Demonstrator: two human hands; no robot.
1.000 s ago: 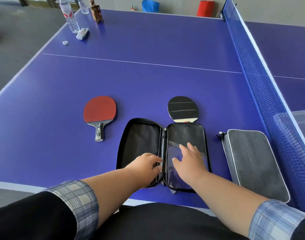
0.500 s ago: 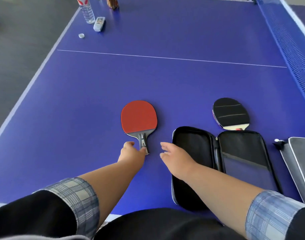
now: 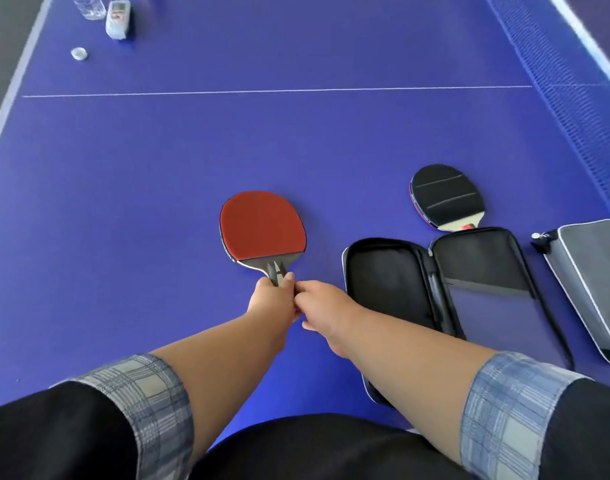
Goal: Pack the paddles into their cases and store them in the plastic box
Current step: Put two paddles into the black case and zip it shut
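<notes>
Head view: left hand (image 3: 274,299) grips red paddle (image 3: 262,227) handle, right hand (image 3: 326,306) touching

A red-faced paddle (image 3: 263,226) lies left of the open black zip case (image 3: 435,292). A black-faced paddle (image 3: 447,197) lies behind that case, seemingly touching it; a closed grey case (image 3: 589,285) lies right.

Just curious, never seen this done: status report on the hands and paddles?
Left hand grips red paddle by its handle. Right hand alongside, touching the left. Black case lies open; nothing blocks it.
</notes>
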